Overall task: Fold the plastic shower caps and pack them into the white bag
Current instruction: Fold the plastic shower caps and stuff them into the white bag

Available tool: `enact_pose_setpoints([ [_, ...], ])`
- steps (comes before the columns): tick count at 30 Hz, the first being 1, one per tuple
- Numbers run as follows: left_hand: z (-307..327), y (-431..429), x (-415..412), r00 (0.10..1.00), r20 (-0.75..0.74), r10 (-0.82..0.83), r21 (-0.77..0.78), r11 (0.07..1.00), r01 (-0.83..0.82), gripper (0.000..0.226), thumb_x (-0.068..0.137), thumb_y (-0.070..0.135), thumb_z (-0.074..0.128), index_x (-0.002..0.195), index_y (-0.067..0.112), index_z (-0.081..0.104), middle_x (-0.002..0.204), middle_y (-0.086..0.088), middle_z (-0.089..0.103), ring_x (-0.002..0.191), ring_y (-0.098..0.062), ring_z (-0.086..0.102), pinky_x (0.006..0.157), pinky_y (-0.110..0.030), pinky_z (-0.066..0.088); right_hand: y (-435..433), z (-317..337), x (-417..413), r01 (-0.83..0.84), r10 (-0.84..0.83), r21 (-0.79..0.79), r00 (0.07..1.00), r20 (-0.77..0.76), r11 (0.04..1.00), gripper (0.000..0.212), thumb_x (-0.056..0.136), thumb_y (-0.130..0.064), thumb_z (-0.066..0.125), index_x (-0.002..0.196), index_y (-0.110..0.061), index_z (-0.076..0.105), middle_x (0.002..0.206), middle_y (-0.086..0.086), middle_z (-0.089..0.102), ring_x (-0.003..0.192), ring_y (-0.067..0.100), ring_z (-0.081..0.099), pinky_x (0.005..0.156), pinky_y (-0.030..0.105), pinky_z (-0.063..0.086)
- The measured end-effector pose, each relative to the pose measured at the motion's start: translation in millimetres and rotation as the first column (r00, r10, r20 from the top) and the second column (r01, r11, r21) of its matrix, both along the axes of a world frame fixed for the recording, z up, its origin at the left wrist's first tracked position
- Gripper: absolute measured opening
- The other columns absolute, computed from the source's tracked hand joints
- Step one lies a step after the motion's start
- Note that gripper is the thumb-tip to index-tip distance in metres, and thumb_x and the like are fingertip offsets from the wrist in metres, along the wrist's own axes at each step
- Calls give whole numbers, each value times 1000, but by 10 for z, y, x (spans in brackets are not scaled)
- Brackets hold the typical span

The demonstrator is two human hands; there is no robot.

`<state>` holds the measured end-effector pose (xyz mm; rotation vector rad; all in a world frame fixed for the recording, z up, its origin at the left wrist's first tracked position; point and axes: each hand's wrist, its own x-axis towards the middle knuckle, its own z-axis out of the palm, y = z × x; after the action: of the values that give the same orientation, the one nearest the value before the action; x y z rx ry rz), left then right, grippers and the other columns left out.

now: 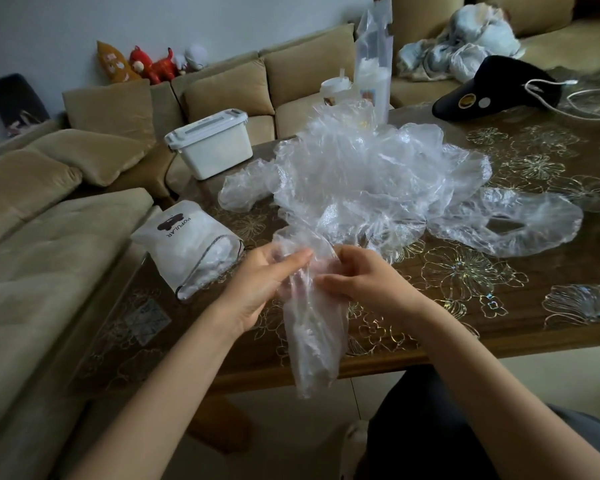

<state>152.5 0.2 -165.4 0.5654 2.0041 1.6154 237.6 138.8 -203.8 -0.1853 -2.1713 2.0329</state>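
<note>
While hanging past the near edge of the brown floral table (499, 306): one clear crinkled plastic shower cap (312, 337), gathered lengthwise. Left hand (264, 282), right hand (361, 278): both pinching its upper end. Advice: press air out, fold short; white printed bag (187, 247) lies near, leftward.

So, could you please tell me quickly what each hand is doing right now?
Left hand: grips the folded shower cap.
Right hand: pinches the same cap.
</note>
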Motion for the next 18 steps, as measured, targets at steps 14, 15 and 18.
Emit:
enact_pose_setpoints([
  [14,-161,-18,17,979,203,34,219,973,-79,18,86,6,50,101,6,61,91,-8,66,81,-19,62,71,-28,52,37,5,-31,105,-108,-410,994,16,906,57,93,8,36,56,-19,69,67,3,61,59,16,53,54,28,41],
  [15,-165,-20,12,955,297,-20,255,965,-59,28,85,17,49,107,3,60,95,-11,66,85,-22,61,76,-32,51,41,8,-29,122,-124,-408,992,23,905,54,92,9,35,58,-17,68,67,2,61,57,14,55,52,26,43],
  [18,-160,-56,6,883,436,-175,238,968,75,57,88,48,42,118,4,61,107,-16,66,98,-28,62,88,-40,49,29,11,-24,142,-148,-346,989,8,928,42,92,11,35,71,-8,65,62,-6,65,50,1,58,44,15,45],
])
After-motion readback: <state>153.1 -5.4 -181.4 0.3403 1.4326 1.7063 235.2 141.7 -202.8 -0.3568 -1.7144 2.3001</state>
